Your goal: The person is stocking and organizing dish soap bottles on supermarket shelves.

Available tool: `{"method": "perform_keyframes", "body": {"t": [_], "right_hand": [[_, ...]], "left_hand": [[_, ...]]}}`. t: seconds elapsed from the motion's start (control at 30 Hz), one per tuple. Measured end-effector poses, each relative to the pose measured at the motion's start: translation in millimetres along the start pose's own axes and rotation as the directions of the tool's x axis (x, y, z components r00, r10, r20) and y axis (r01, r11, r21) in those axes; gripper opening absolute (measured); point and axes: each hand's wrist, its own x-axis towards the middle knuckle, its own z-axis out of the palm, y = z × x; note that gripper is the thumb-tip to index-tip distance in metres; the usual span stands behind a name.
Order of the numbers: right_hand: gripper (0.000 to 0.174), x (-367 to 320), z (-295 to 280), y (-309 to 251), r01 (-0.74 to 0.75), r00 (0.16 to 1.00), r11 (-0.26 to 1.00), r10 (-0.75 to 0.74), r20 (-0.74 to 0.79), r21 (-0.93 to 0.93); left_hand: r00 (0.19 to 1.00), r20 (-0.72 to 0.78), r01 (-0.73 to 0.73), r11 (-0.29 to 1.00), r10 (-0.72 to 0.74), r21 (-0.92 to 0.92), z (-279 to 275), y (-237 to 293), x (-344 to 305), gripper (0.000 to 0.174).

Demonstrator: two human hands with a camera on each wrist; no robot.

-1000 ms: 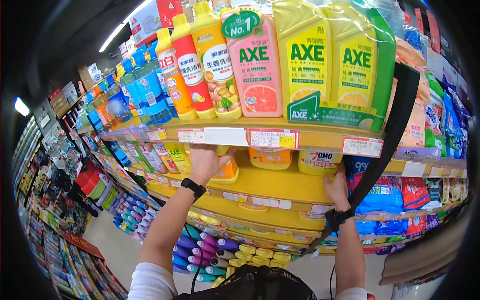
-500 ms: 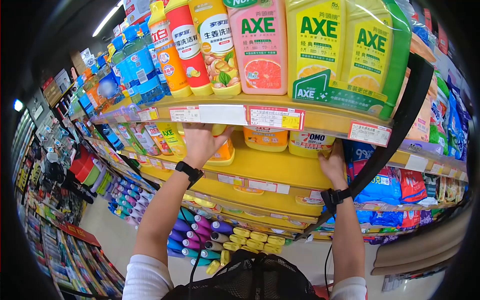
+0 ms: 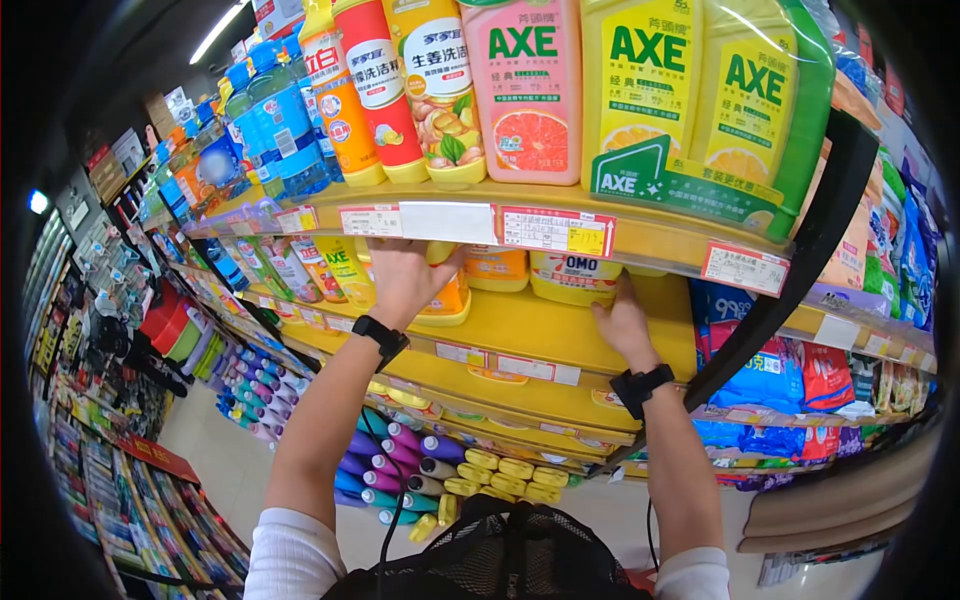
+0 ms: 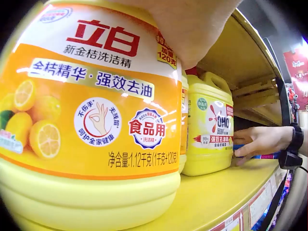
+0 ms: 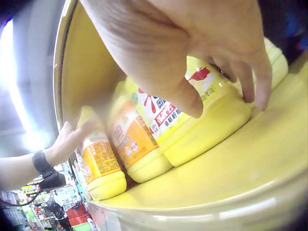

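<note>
My left hand (image 3: 405, 288) reaches under the upper shelf edge and grips the upper part of a yellow dish soap bottle with an orange label (image 4: 72, 125); its fingertips are hidden. Beside that stands a second orange-labelled dish soap bottle (image 5: 132, 144). To its right is a yellow OMO dish soap bottle (image 4: 207, 139), upright on the yellow shelf (image 3: 560, 330). My right hand (image 3: 628, 325) presses the OMO bottle's right side, fingers along the side and thumb towards its front.
The upper shelf edge (image 3: 650, 240) with price tags overhangs both hands, holding AXE bottles (image 3: 640, 90) and other detergents. A black post (image 3: 760, 300) stands right of my right arm. Bagged detergents (image 3: 765, 375) lie beyond it. Several bottles (image 3: 400, 470) stand low down.
The OMO bottle has slid left along the shelf with my right hand, closer to the orange-labelled bottles. My left hand stays at its bottle. The head view has tilted downward.
</note>
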Motion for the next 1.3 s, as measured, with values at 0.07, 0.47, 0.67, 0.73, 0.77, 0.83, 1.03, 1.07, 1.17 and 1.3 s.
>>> {"method": "perform_keyframes", "body": {"t": [0.07,0.47,0.67,0.73,0.77,0.83,1.03,1.07,1.17,1.3], "right_hand": [[0.084,3.9,8.3,-9.7,0.009,0.998,0.999,-0.007,0.055,-0.042],[0.084,3.7,24.9,-35.6,0.046,0.973,0.997,-0.059,0.223,0.064],[0.076,-20.6,6.7,-41.1,0.088,0.978,0.992,-0.104,0.182,0.095],[0.075,-29.6,4.9,-31.9,0.015,0.979,0.984,-0.050,0.197,0.175],[0.074,-34.6,3.0,-26.2,-0.021,0.978,0.977,-0.024,0.206,0.214],[0.076,-45.6,-2.2,-14.8,-0.056,0.980,0.963,0.003,0.197,0.264],[0.081,-67.6,-23.8,-10.4,-0.062,0.996,0.976,0.045,0.082,0.210],[0.081,-70.3,-27.4,-10.8,-0.065,0.997,0.981,0.055,0.059,0.185],[0.085,-72.6,-32.1,9.9,0.039,0.999,0.978,-0.032,-0.035,0.207],[0.082,-77.1,-55.2,4.2,0.022,0.987,0.983,0.008,-0.160,0.181]], "left_hand": [[1.000,0.001,0.010,1.000,-0.010,-0.010,0.6,-0.4,-0.3,0.050],[1.000,-0.015,0.022,1.000,-0.021,0.014,-0.2,8.7,3.8,0.052],[0.999,0.019,0.029,0.999,-0.029,-0.031,3.0,36.4,7.2,0.059],[1.000,-0.005,0.021,0.999,-0.021,-0.050,3.1,54.7,14.5,0.062],[1.000,0.012,0.029,0.997,-0.028,-0.077,5.1,64.4,16.2,0.063],[0.998,0.047,0.049,0.991,-0.044,-0.128,9.8,85.8,18.2,0.064],[0.994,0.111,0.015,0.983,0.005,-0.183,22.1,163.8,33.7,0.067],[0.994,0.105,0.016,0.974,0.008,-0.227,24.8,177.7,37.6,0.065],[0.994,0.111,0.021,0.935,0.020,-0.353,33.3,216.0,49.2,0.061],[0.984,0.163,0.022,0.875,0.065,-0.483,44.7,249.2,61.7,0.060]]}}
